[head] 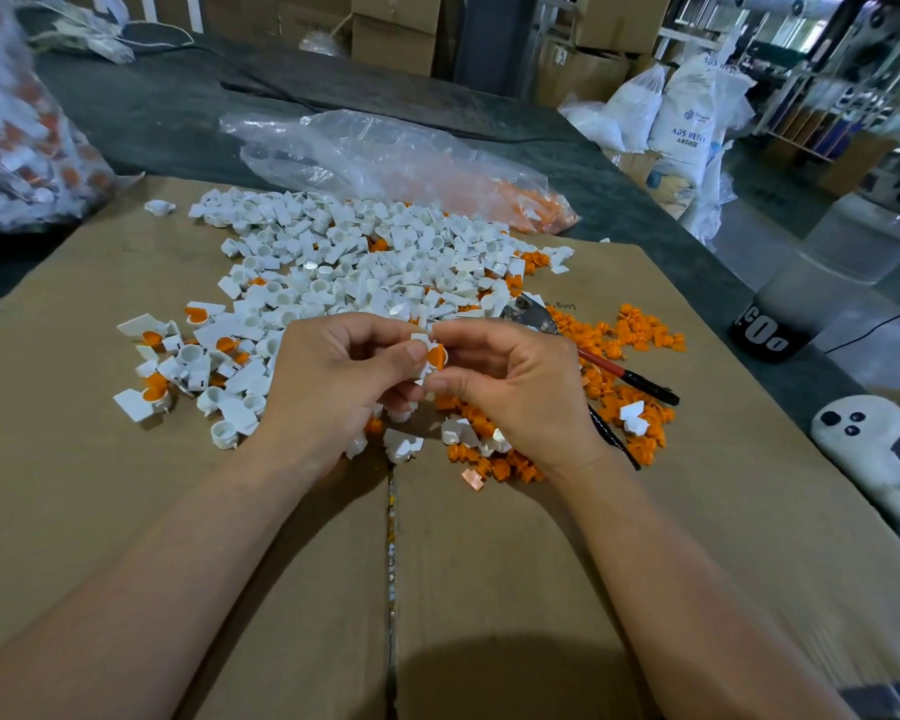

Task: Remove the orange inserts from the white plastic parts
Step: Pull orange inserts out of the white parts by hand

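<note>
1. The left grip (333,376) pinches a white plastic part (420,339), and the right grip (515,387) is clenched on the same piece at its orange insert (438,356). The piece is held over the middle of the table, which is covered in cardboard (126,511). The insert looks still seated.
2. If the insert lets go suddenly, it may jump from the fingertips. It could land in the heap of emptied white parts (344,262) toward the far edge and spoil the sorting.
3. Twisting instead of pulling straight could snap the thin flat tab of the white part.
4. A slip of either grip would drop the piece among the still-filled parts (178,356) on the left side, where it must be found again.
5. A red-handled tool (596,360) lies just beside the right grip, its metal end pointing toward the heap. A hard jerk backward could strike it.
6. The right wrist hangs close over the loose orange inserts (640,335). A sweeping move could push some toward the right edge of the table and off.
</note>
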